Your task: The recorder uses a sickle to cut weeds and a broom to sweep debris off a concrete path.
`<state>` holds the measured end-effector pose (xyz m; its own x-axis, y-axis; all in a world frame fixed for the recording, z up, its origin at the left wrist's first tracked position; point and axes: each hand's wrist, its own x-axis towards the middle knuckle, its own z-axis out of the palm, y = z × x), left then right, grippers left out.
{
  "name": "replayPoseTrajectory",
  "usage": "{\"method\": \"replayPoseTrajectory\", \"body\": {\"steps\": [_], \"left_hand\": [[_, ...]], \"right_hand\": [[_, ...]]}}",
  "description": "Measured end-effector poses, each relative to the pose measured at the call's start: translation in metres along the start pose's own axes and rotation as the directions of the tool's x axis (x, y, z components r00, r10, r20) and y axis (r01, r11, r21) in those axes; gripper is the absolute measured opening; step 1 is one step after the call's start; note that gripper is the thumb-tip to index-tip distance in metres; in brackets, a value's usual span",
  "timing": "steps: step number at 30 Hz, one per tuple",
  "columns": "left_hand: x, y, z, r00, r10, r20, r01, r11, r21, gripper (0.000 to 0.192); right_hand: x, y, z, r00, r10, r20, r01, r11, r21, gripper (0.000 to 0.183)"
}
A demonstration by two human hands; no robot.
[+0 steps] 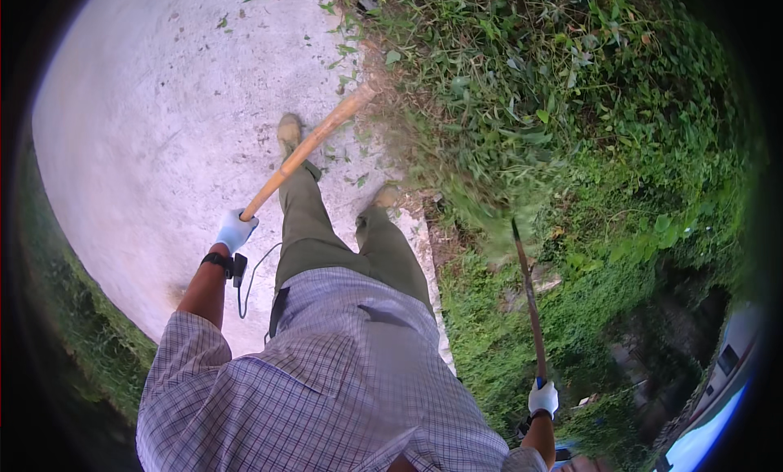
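Observation:
My left hand (237, 230), in a white and light blue work glove, grips the near end of a thick wooden stick (306, 150). The stick slants away over my left shin, its far end by the edge of the concrete path. My right hand (542, 398), in the same kind of glove, holds a long, thin, dark-bladed tool (528, 288) by its blue handle. Its blade reaches forward into the green plants (489, 184), where leaves are blurred and the tip is hard to make out.
I stand on a pale concrete path (153, 136) with scattered leaves. Dense vines and weeds (612, 105) border its broken right edge. More grass (92, 325) grows at the far left. A building (728, 362) shows at the lower right, beyond the slope. A cable (248, 288) hangs beside my left wrist.

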<state>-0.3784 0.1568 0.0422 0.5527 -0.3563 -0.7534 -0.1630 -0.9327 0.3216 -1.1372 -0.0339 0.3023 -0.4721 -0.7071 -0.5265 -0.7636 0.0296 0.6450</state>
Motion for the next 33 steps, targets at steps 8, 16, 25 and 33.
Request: {"method": "replayPoseTrajectory", "body": {"steps": [8,16,25,33], "left_hand": [[-0.019,-0.008,-0.007,0.998,0.003,-0.06,-0.002,1.0,0.024,0.026],[-0.04,-0.01,-0.017,0.988,0.054,-0.143,-0.05,0.998,0.033,0.018],[-0.009,0.002,-0.013,0.998,-0.063,-0.017,0.062,0.997,-0.045,0.015],[0.01,-0.017,-0.007,0.998,-0.015,0.063,0.023,0.992,-0.127,0.014]], "right_hand": [[0.047,-0.029,-0.006,0.952,-0.281,-0.125,0.288,0.957,0.04,0.041],[0.075,-0.178,-0.081,0.771,-0.625,-0.124,0.634,0.771,0.055,0.042],[0.085,-0.237,-0.146,0.882,-0.437,-0.176,0.47,0.84,0.272,0.033],[0.039,0.039,-0.006,0.98,0.191,-0.05,-0.176,0.96,0.218,0.042]]}}
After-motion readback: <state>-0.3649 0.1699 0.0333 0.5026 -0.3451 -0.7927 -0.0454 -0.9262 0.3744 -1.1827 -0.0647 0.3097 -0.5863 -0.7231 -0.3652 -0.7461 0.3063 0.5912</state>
